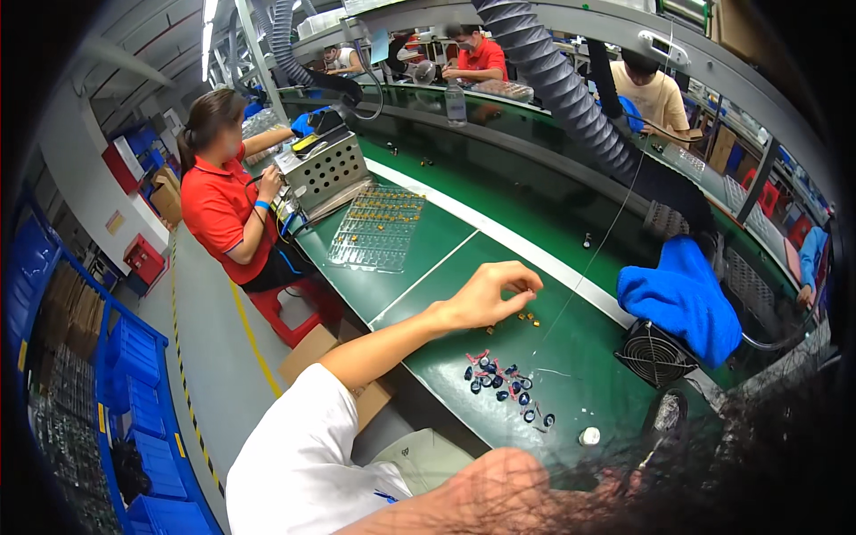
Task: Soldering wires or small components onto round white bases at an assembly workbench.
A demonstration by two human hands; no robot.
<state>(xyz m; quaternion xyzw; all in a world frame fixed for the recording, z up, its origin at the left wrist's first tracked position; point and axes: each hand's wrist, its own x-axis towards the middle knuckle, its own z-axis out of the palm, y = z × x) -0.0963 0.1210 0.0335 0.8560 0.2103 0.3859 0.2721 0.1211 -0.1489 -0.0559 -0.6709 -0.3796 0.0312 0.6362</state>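
Observation:
My left hand (489, 296) hovers over the green bench, its thumb and fingers curled into a pinch. Whatever it holds, if anything, is too small to make out. Several small gold-coloured parts (536, 323) lie just below its fingertips. Nearer to me is a loose group of small round dark-blue parts (500, 383) with pink-red leads. My right hand (615, 484) is at the lower right, largely covered by dark hair, so its fingers are hidden. Close to it are a dark, rounded object (667, 412) and a small white round piece (589, 436). A thin wire (615, 217) hangs down toward the bench.
A blue cloth (682, 299) drapes beside a black fan (655, 355) on the right. Clear trays (379, 223) with gold parts lie farther left, by a perforated metal box (325, 169). Grey ducts (562, 89) hang overhead. A co-worker in red (214, 205) sits at left; others work beyond.

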